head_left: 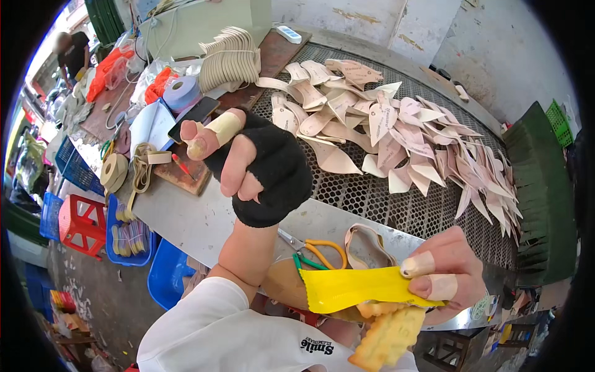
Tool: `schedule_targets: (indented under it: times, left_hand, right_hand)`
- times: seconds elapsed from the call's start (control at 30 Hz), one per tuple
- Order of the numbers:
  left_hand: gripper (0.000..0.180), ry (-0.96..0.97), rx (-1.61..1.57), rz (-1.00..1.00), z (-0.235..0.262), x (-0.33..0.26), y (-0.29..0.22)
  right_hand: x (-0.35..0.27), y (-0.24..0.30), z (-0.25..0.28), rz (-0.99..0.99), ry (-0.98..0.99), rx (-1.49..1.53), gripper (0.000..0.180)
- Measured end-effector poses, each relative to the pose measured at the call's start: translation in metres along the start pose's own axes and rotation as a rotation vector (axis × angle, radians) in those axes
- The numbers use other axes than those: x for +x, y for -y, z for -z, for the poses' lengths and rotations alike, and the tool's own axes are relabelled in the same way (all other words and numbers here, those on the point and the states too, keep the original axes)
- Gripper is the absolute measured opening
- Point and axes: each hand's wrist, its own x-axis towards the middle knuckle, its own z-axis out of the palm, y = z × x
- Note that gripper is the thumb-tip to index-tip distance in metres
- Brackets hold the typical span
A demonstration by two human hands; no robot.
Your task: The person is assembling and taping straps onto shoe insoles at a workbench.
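Note:
My right hand (449, 276), with tape on its thumb and a finger, grips a yellow wrapper (353, 288) at its right end. Pale, wavy-edged crackers (387, 341) stick out below the wrapper. Up over the bench, my left hand (254, 167) wears a black fingerless glove and has tape on one finger. Its fingers are curled in; what they hold, if anything, is hidden. Scissors (313, 248) with orange and green handles lie between the two arms, just above the wrapper. A beige strap loop (369, 245) lies beside them.
Pinkish-beige pointed shoe pieces (384, 124) are heaped on a perforated mesh surface (347, 189). Behind my left hand lie a phone (193, 118), tape rolls (114, 172) and a stack of ribbed beige strips (229, 62). Blue bins (170, 273) and a red stool (83, 226) stand lower left. Another person (74, 56) is far left.

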Motion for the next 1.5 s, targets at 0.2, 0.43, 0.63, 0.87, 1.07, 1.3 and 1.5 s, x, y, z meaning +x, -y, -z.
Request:
schedule_targets:
  times: [0.2,0.43,0.63,0.87,1.07,1.3,1.5]
  left_hand:
    - [0.035,0.201,0.257,0.231,-0.003,0.005,0.000]
    - [0.059,-0.401,1.064,0.369,-0.013,0.001,0.007]
    - [0.052,-0.004,1.721,0.466,0.006,0.006,0.013]
    - [0.014,-0.529,1.281,0.696,-0.062,0.021,0.044]
    - [0.013,-0.192,1.453,0.305,-0.061,0.014,0.057]
    - [0.009,0.000,1.434,0.214,-0.049,0.008,0.061]
    - [0.008,0.181,1.434,0.111,-0.041,0.006,0.060]
  right_hand:
    - [-0.001,-0.003,0.004,0.017,0.029,0.015,0.008]
    - [0.001,-0.006,0.001,-0.255,-0.187,-0.143,0.022]
    - [0.001,-0.009,0.001,-0.283,-0.079,-0.112,0.018]
    - [0.017,-0.014,0.040,0.290,0.485,0.131,0.019]
    - [0.000,0.002,0.028,0.044,0.418,0.284,0.015]
    - [0.002,0.005,0.003,0.099,0.347,0.347,0.019]
    - [0.009,0.001,0.008,0.132,0.363,0.354,0.019]
